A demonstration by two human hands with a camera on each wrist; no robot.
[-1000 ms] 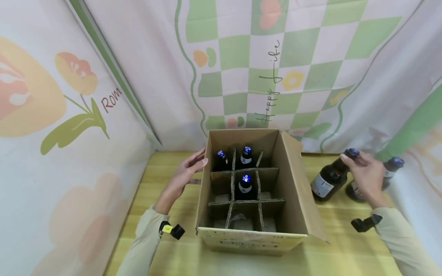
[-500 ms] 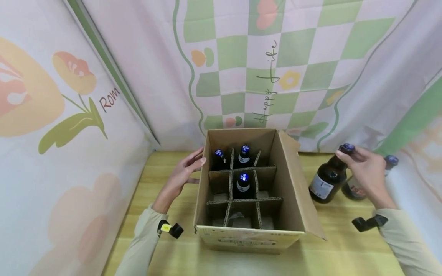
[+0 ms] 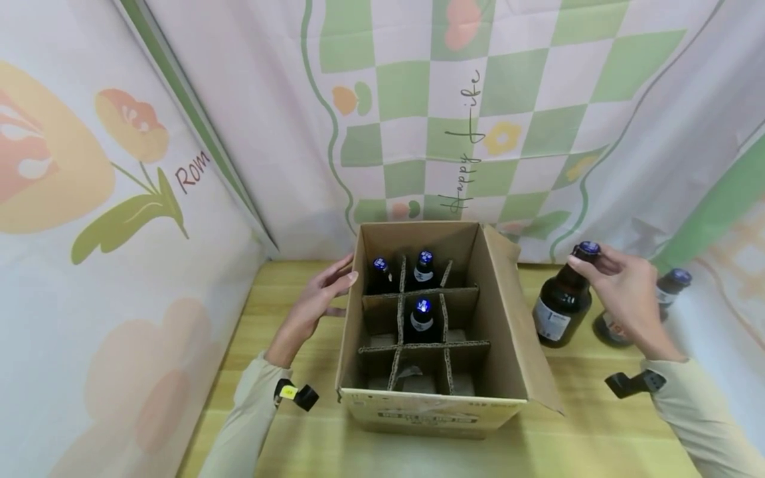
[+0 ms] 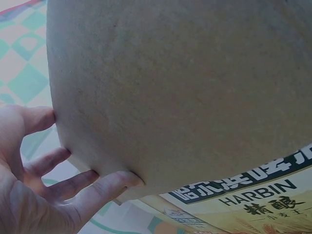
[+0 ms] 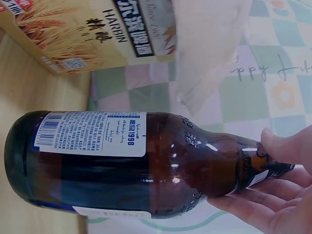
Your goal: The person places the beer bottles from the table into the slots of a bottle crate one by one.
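Note:
My right hand grips a brown glass beer bottle by its neck, to the right of an open cardboard beer carton. In the right wrist view the bottle shows its white printed label, with thumb and fingers round the neck. My left hand touches the carton's left side near the rim. Seen from the left wrist, its fingertips press on the plain brown flap, fingers spread. Inside the carton, three blue-capped bottles stand among the cardboard dividers: two at the back, one in the middle.
Another blue-capped bottle stands right of the held one, partly hidden by my right hand. The carton's right flap leans outward toward the held bottle. A printed curtain hangs behind the wooden table.
My right hand has shifted slightly left and up with the bottle, which has come more upright and nearer the carton flap. My left hand stays at the carton's side.

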